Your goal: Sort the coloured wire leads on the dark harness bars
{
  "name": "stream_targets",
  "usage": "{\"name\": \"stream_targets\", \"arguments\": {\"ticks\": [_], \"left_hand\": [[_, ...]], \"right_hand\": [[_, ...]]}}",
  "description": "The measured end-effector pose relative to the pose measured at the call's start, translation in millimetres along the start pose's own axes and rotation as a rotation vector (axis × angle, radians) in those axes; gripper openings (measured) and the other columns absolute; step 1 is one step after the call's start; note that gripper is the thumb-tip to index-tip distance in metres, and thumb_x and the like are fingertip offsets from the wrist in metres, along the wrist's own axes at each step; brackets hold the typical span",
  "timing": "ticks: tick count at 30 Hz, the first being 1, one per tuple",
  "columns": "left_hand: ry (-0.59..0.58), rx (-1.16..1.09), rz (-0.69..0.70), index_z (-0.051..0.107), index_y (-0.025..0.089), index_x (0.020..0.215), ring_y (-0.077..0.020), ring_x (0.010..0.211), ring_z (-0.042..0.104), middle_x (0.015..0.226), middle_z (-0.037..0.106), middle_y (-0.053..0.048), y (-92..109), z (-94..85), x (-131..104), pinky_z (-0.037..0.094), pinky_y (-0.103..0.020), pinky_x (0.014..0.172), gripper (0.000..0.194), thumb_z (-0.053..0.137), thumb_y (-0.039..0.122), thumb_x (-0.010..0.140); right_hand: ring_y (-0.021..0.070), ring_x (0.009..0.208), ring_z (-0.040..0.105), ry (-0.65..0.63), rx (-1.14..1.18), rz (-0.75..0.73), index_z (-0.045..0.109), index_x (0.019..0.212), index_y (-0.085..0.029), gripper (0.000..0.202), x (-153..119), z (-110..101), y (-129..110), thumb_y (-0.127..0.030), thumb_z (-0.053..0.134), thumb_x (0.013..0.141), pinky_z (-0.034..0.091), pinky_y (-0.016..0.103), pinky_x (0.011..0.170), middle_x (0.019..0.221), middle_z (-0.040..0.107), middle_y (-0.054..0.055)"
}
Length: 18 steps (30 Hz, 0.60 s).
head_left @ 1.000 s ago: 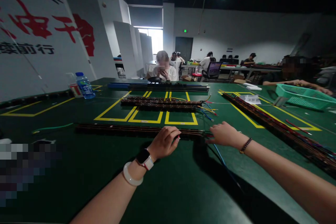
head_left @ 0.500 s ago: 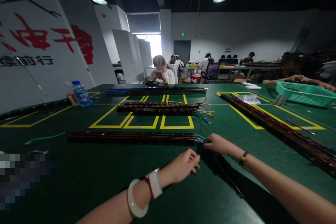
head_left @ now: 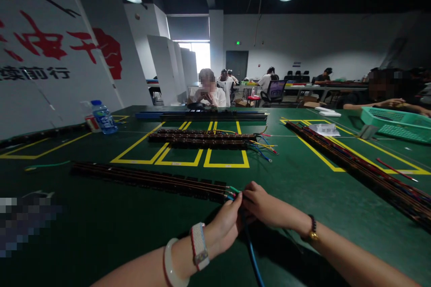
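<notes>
A long dark wire bundle (head_left: 148, 179) with copper-brown strands lies slanted across the green table, its right end close to my hands. Short green, red and blue wire ends come out there. My left hand (head_left: 225, 224), with a woven band and a pale bangle at the wrist, pinches these wires between thumb and fingers. My right hand (head_left: 266, 206) touches it from the right, fingers closed on the same wires; the exact grip is partly hidden. Below the hands a blue cable (head_left: 252, 251) runs toward the table's near edge.
Another wire bundle (head_left: 202, 139) with coloured ends lies in yellow taped boxes. A long bundle (head_left: 353, 170) stretches along the right. A green basket (head_left: 397, 123) stands at the far right and a blue-capped bottle (head_left: 103, 119) at the left. Several people sit farther back.
My left hand has risen to the wires and closed on them. My right hand has moved slightly left and nearer. The bundle's right end has swung toward me; the blue cable has shifted.
</notes>
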<state>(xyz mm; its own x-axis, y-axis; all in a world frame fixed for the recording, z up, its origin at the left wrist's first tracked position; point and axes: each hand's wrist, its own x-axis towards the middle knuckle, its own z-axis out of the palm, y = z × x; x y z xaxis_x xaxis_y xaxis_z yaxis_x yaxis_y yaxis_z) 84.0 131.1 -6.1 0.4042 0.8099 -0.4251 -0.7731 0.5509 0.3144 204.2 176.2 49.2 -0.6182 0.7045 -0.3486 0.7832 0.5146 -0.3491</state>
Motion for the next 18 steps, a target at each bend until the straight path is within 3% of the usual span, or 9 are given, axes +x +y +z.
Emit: {"name": "stream_targets", "arguments": {"ticks": [4,7,10,14,18], "left_hand": [[-0.062,-0.035,0.001,0.049,0.013,0.094,-0.0168,0.098,0.060,0.100,0.062,-0.009,-1.2,-1.0,-0.1,0.042,-0.035,0.095,0.013,0.052,0.024,0.088],[-0.093,-0.012,0.021,0.052,0.013,0.098,-0.0175,0.099,0.060,0.100,0.063,-0.009,-1.0,-1.0,-1.2,0.042,-0.036,0.097,0.015,0.054,0.022,0.086],[-0.051,0.015,0.025,0.049,0.012,0.097,-0.0179,0.093,0.063,0.097,0.063,-0.010,-0.9,0.2,-2.1,0.044,-0.039,0.093,0.014,0.052,0.022,0.088],[0.007,0.078,-0.016,0.045,0.010,0.093,-0.0186,0.084,0.065,0.089,0.064,-0.012,0.8,3.0,-4.6,0.047,-0.040,0.087,0.014,0.044,0.025,0.092],[-0.018,0.078,-0.031,0.045,0.009,0.090,-0.0200,0.084,0.066,0.089,0.064,-0.014,3.3,4.2,-7.1,0.048,-0.038,0.086,0.015,0.043,0.023,0.092]], "right_hand": [[0.0159,0.092,0.043,0.029,-0.222,-0.018,0.062,0.107,-0.015,0.037,-8.6,-8.8,1.2,-0.031,0.032,0.093,0.037,0.034,0.090,0.101,0.050,0.012],[0.0101,0.083,0.046,-0.180,0.006,-0.079,0.063,0.100,-0.011,0.039,-3.0,-25.7,12.6,-0.031,0.031,0.094,0.040,0.024,0.084,0.096,0.055,0.010],[0.0053,0.071,0.047,-0.381,0.279,0.054,0.061,0.100,-0.007,0.043,4.1,-39.6,29.7,-0.039,0.033,0.093,0.039,0.014,0.067,0.092,0.058,0.007],[0.0023,0.061,0.044,-0.504,0.278,0.127,0.060,0.097,-0.006,0.040,5.7,-42.3,45.7,-0.040,0.041,0.088,0.034,0.011,0.055,0.082,0.057,0.004],[0.0027,0.057,0.045,-0.552,0.351,0.132,0.059,0.094,-0.006,0.045,5.0,-40.6,53.2,-0.046,0.043,0.086,0.036,0.012,0.053,0.076,0.056,0.004]]}}
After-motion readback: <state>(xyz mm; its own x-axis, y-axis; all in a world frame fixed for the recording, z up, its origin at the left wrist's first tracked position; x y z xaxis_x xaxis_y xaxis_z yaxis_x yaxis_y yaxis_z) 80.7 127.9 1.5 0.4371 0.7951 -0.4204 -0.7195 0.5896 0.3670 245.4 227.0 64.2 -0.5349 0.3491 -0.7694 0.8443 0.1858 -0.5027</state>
